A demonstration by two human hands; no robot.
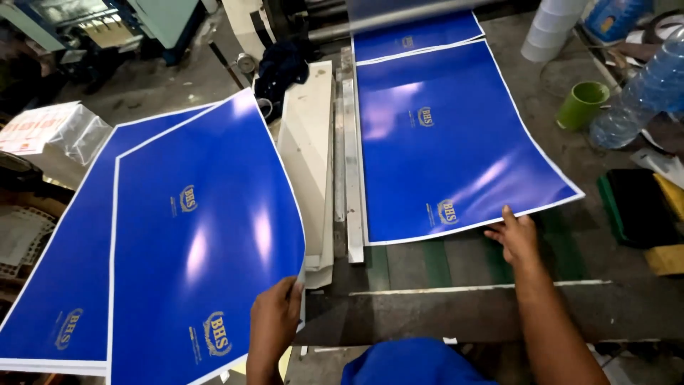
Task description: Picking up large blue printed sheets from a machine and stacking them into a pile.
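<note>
Note: your left hand [274, 321] fingers pinch the bowed blue sheet [203, 242] by one corner; it could crease. Your right hand [514, 239] fingers, narrow, touch the counter sheet [449, 135] edge; it may skew.

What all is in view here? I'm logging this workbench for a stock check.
glossy sheets: a stack, blue with white edges, left, top one lifted
glossy sheet: one, blue, right, flat on the bench, another behind it
metal bar: one, grey, between the stack and the flat sheet
mug: one, green, upper right
plastic bottle: one, clear bluish, far right, lying on its side
cloth: one, dark blue, top centre
left hand: grips the lifted sheet's near corner
right hand: fingertips on the flat sheet's near edge
</note>
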